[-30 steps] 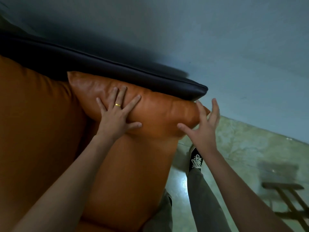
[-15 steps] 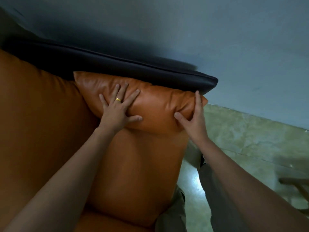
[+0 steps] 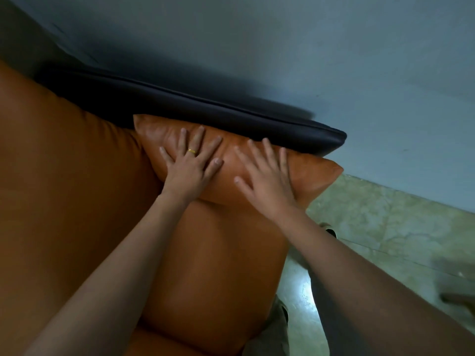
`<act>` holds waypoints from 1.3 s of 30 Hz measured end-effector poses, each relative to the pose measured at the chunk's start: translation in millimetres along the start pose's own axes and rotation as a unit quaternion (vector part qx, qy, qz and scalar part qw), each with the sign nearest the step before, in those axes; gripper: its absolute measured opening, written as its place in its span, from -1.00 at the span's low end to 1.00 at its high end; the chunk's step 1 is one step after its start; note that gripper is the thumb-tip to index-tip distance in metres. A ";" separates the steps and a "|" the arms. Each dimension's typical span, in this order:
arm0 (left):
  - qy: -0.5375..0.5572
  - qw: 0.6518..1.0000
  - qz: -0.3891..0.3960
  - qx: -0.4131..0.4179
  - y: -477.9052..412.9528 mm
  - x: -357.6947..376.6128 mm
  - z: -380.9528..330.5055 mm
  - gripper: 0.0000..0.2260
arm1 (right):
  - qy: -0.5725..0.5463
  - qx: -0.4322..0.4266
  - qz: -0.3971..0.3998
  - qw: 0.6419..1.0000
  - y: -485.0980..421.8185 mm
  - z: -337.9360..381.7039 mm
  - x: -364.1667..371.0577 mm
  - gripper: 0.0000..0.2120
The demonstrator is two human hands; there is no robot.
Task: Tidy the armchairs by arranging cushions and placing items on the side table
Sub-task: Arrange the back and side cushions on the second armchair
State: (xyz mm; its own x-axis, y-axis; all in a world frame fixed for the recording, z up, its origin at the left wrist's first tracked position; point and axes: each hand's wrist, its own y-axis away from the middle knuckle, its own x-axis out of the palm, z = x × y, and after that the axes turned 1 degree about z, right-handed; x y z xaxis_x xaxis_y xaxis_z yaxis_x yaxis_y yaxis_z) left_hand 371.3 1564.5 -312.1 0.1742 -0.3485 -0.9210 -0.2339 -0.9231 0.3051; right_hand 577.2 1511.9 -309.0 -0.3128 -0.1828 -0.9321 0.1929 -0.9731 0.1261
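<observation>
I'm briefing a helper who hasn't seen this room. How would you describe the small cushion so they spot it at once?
Find the orange leather armchair against the grey-blue wall. Below the dark padded edge along its back lies the small orange cushion. Unlike the smooth larger cushions beside it, it has pointed corners, with the left hand and right hand flat on it.
</observation>
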 end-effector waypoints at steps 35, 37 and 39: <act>0.034 0.987 0.043 -0.153 -23.8 -14.0 23.7 -0.46 | 0.070 0.003 0.057 0.996 73.8 -89.3 -5.5 -0.28; 0.070 0.980 0.036 -0.182 -24.6 -21.2 27.4 -0.41 | 0.026 0.033 0.051 0.998 80.4 -82.3 -13.5 -0.32; 0.106 0.974 0.007 -0.202 -18.2 -21.1 25.3 -0.40 | -0.044 0.065 0.038 0.996 86.3 -72.3 -19.4 -0.39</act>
State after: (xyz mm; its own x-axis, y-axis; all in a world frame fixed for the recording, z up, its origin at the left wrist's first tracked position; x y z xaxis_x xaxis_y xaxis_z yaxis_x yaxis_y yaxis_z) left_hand 347.7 1592.8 -304.3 0.3772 -0.3474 -0.8585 0.1499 -0.8918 0.4268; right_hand 667.2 1441.6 -304.6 -0.3842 -0.2625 -0.8852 0.0992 -0.9649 0.2431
